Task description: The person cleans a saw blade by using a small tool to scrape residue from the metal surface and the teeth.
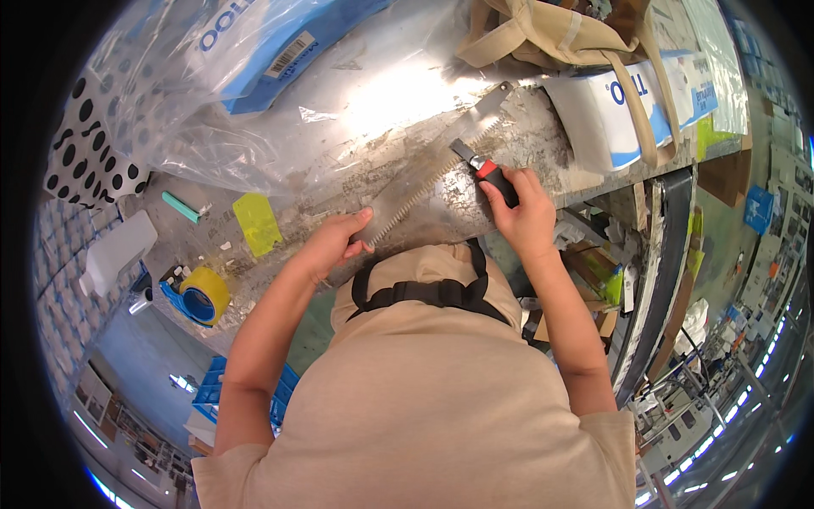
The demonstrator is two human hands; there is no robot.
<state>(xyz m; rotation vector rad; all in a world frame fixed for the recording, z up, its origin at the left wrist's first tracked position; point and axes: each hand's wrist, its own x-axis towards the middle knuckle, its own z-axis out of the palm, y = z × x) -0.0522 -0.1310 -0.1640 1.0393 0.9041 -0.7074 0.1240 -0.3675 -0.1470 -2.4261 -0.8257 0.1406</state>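
A long serrated metal blade (413, 181) lies slantwise over the worn workbench (318, 219), its teeth towards my body and a hole at its far end. My left hand (336, 245) grips the near end of this blade between thumb and fingers. In my right hand (524, 207) is a small tool with a red and black handle (496, 181); its short, flat grey metal head (464, 151) is over the toothed edge, around the blade's middle. Whether the head touches the teeth I cannot tell.
Clear plastic with a blue and white pack (280, 76) covers the back left. A tape roll (205, 296), yellow piece (257, 224), teal strip (180, 207) and white bottle (121, 251) are at left. A beige strapped bag (559, 35) and another pack (585, 121) stand back right.
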